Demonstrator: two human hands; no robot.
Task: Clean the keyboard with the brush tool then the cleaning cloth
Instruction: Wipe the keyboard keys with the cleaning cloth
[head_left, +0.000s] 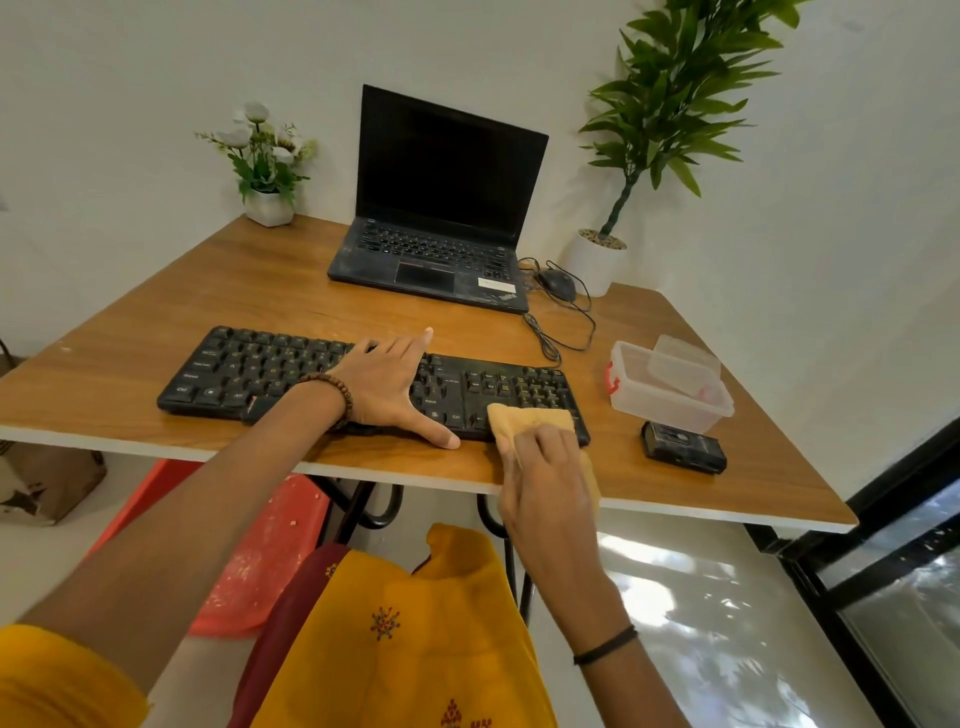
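My right hand (545, 467) has its fingers curled down over the yellow cleaning cloth (524, 421), bunching it and pressing it onto the near right corner of the keyboard (260, 369), at the number pad's front edge. Part of the cloth trails back under my palm, past the keyboard's front rim. My left hand (387, 384) lies flat on the middle keys, fingers straight and spread, thumb reaching towards the near edge; it grasps nothing.

The keyboard sits close to the front edge of the wooden table (208, 280), with only a narrow strip of wood on my side. To its right is a band of bare wood, then a clear plastic container (670, 384) and, nearer me, a small black device (683, 447). Behind the keyboard there is open wood up to an open laptop (441, 208), with a corded mouse (556, 283) beside it. A flower pot (267, 205) and a tall potted plant (595, 260) stand at the back corners against white walls.
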